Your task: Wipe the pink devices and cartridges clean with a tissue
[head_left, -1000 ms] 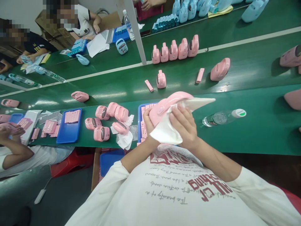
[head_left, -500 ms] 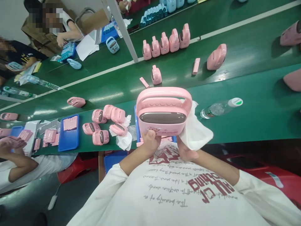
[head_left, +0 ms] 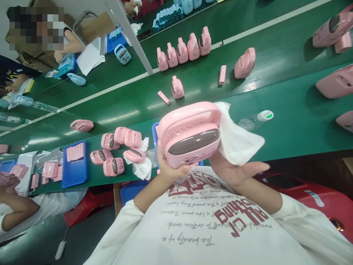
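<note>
A pink portable speaker (head_left: 193, 138) with a loop handle and a dark oval front panel is tilted in front of my chest. My left hand (head_left: 171, 167) is closed round its lower left side, thumb along the bottom edge. My right hand (head_left: 234, 171) is at the speaker's right side, palm up with the thumb stretched out to the right. A white cloth (head_left: 239, 140) is in my right hand, draped over its fingers and against the speaker's right side. The cloth and speaker hide most of those fingers.
A water bottle (head_left: 255, 119) lies behind the cloth. Several pink speakers (head_left: 113, 167) are grouped on the left, others stand in a row (head_left: 182, 51) at the back. A blue tray (head_left: 74, 167) holds pink parts. At far left, a co-worker's hands (head_left: 8, 182) hold something pink.
The speaker has turned and tilted, its right end now higher. My left hand has shifted to its lower left side. My right thumb has swung outward, and the cloth has spread to the right.
</note>
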Demonstrator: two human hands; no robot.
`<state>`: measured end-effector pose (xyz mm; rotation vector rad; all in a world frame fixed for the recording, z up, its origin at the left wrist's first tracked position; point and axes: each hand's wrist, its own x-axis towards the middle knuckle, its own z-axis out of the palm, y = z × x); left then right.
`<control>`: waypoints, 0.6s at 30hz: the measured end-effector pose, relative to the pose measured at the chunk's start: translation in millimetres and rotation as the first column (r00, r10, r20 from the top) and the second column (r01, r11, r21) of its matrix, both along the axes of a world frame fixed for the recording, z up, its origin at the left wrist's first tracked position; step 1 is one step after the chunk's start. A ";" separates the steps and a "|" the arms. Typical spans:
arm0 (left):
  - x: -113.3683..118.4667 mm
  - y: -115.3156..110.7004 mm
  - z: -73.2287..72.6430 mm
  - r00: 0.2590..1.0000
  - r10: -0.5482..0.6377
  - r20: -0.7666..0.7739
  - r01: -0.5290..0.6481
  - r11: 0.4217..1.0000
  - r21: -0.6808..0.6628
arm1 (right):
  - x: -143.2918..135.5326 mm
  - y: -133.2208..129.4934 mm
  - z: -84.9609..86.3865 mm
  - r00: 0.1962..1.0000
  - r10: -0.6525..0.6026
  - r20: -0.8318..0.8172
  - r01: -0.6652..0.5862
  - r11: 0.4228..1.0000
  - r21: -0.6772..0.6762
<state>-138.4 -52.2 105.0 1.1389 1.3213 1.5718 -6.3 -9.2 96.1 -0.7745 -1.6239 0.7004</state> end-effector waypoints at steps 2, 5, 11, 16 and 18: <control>0.0 4.8 8.3 0.996 -0.058 -0.063 0.060 0.998 0.031 | 2.5 2.4 12.0 0.982 -0.016 -0.189 -0.006 0.993 -0.115; -0.3 10.9 17.4 0.981 -0.102 -0.163 0.115 0.991 0.074 | 12.9 7.1 11.5 0.959 -0.039 -0.282 -0.022 0.977 -0.211; -6.2 12.6 16.0 0.948 -0.212 -0.236 0.216 0.976 -0.009 | 43.5 30.4 -5.7 0.935 0.136 -0.326 -0.222 0.945 -0.242; -13.9 12.6 6.8 0.906 -0.219 -0.363 0.240 0.971 0.011 | 62.3 51.7 14.7 0.964 0.266 -0.030 -0.267 0.952 -0.150; -14.4 12.7 6.0 0.903 -0.237 -0.359 0.258 0.966 0.011 | 63.0 56.4 25.7 0.962 0.262 0.072 -0.263 0.965 -0.003</control>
